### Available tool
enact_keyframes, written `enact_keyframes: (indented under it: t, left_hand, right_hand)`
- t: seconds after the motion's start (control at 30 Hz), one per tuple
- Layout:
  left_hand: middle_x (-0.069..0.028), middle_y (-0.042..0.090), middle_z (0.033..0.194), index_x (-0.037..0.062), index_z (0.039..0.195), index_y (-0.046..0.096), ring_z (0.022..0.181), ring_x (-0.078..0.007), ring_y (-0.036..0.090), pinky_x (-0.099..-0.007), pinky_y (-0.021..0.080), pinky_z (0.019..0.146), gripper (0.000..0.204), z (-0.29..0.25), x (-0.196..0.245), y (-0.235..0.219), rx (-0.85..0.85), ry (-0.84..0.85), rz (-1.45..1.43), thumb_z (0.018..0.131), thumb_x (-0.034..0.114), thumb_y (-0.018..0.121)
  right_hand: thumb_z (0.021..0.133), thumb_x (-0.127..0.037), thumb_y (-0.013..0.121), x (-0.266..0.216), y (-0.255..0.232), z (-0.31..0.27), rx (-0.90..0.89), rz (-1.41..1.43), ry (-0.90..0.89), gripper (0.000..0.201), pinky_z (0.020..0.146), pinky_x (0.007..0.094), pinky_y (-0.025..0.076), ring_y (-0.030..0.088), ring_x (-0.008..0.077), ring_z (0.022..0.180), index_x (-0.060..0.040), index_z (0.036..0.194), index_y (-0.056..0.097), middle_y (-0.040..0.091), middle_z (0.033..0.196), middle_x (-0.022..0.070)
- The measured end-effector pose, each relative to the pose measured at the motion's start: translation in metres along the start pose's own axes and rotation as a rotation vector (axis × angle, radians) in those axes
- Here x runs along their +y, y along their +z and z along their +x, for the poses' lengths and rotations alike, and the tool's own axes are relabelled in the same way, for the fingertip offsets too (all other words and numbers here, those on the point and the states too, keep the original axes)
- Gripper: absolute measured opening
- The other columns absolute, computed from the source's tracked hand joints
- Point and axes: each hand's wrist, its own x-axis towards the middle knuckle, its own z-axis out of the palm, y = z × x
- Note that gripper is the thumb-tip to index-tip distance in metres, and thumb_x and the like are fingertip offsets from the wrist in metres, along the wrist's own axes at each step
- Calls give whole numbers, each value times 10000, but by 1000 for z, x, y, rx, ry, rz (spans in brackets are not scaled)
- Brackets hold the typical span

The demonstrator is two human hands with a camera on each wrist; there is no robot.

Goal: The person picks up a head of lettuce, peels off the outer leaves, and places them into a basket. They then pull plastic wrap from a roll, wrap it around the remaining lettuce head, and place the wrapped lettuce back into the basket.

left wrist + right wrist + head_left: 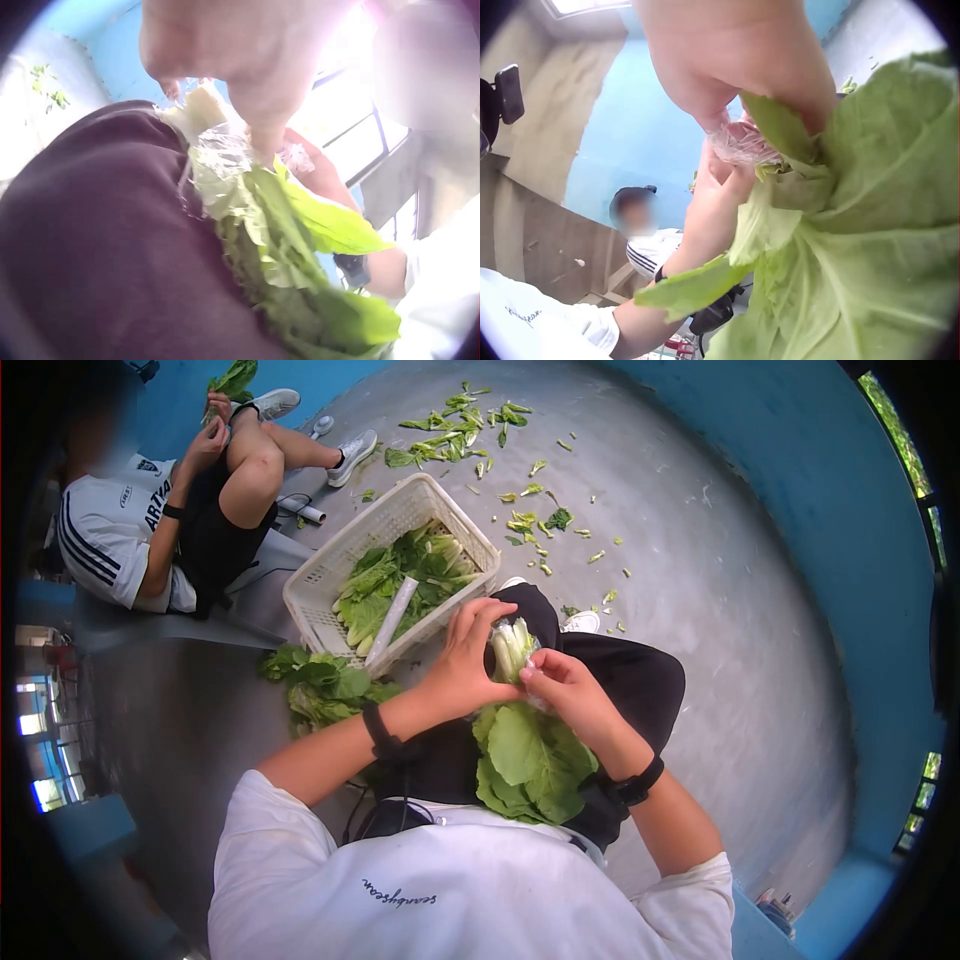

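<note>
A bundle of leafy greens point(535, 760) lies over my lap, pale stem ends away from me and broad leaves toward my body. Clear plastic film point(221, 154) is wrapped around its stems. My left hand point(465, 665) curls round the stem end, fingers on the far side and thumb on the near side. From the right, my right hand point(572, 695) pinches the crumpled film point(742, 142) between thumb and fingers, close by the left thumb. In the right wrist view, leaves fill the lower right and cover part of the stems.
A white plastic basket point(310, 595) ahead holds more greens point(375, 585) and a pale tube point(393, 620). Loose greens point(325, 690) lie beside my left forearm. Trimmed leaves point(455, 435) litter the floor. Another person point(140, 530) sits at left, holding greens.
</note>
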Motion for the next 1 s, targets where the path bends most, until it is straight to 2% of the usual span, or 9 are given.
enact_keyframes:
  t: [0.1, 0.13, 0.23, 0.27, 0.37, 0.57, 0.67, 0.77, 1.0]
  left_hand:
    - [-202, 328, 1516, 88, 1567, 254, 1430, -402, 334, -467, 296, 1176, 1147, -11, -7, -5, -1, -100, -44, 681, 411, 906]
    - [-214, 321, 1549, 45, 1582, 241, 1442, -397, 325, -464, 274, 1191, 1016, -17, -19, -6, 9, -94, -129, 845, 513, 759]
    - [-230, 365, 1532, 1, 1519, 362, 1448, -414, 307, -488, 274, 1192, 808, -28, -39, -11, -130, -234, -46, 942, 492, 643]
    - [-239, 369, 1542, -21, 1476, 432, 1466, -416, 282, -482, 265, 1200, 697, -33, -39, -6, -196, -222, 163, 991, 459, 575]
    - [-283, 245, 1595, -103, 1497, 318, 1494, -428, 227, -480, 228, 1215, 796, -34, -25, 17, -221, -37, 191, 997, 470, 555]
    - [-352, 123, 1606, -160, 1509, 185, 1519, -453, 140, -534, 168, 1226, 846, -39, -9, 36, -204, -82, 166, 1021, 453, 505]
    - [-345, 111, 1614, -140, 1536, 86, 1524, -454, 125, -558, 157, 1222, 867, -43, -1, 42, -232, -160, 110, 1030, 439, 486]
    - [-347, 127, 1611, -116, 1549, 46, 1522, -455, 144, -484, 151, 1241, 837, -45, 7, 43, -201, -139, 114, 1040, 364, 507]
    - [-223, 188, 1631, 27, 1603, -27, 1512, -323, 239, -420, 229, 1217, 986, -44, 27, 40, -45, -123, -434, 946, 185, 691]
  right_hand:
    - [984, -148, 665, -1, -1, -1, -8, 10, -10, 93, 643, 195, 392, 502, 2, 746, -106, 950, 590, 572, 840, -91]
    - [985, -147, 664, 0, -2, -1, -1, 5, -11, 93, 647, 195, 393, 501, 2, 750, -105, 951, 588, 566, 840, -94]
    - [990, -143, 658, 5, -4, -2, 7, 4, -21, 88, 661, 197, 396, 497, 2, 762, -103, 958, 586, 553, 846, -101]
    - [993, -141, 655, 4, -4, -3, -1, 6, -23, 84, 668, 198, 398, 496, 2, 768, -103, 962, 586, 552, 852, -101]
    - [999, -138, 648, 11, -5, -2, -49, 1, -63, 73, 693, 195, 400, 495, 1, 792, -100, 978, 590, 553, 871, -100]
    - [1007, -134, 635, 16, -9, -15, -56, 17, -100, 63, 746, 192, 404, 496, 9, 841, -95, 998, 586, 555, 916, -91]
    - [1017, -136, 618, 17, -8, -20, -42, 55, -134, 56, 771, 196, 406, 497, 14, 859, -95, 1013, 581, 554, 933, -86]
    - [1027, -148, 600, 17, -7, -21, -34, 75, -154, 57, 790, 201, 407, 495, 17, 876, -96, 1028, 577, 552, 942, -83]
    - [1038, -177, 583, 22, -12, -28, -55, 161, -161, 76, 817, 210, 405, 487, 20, 900, -103, 1044, 566, 544, 955, -80]
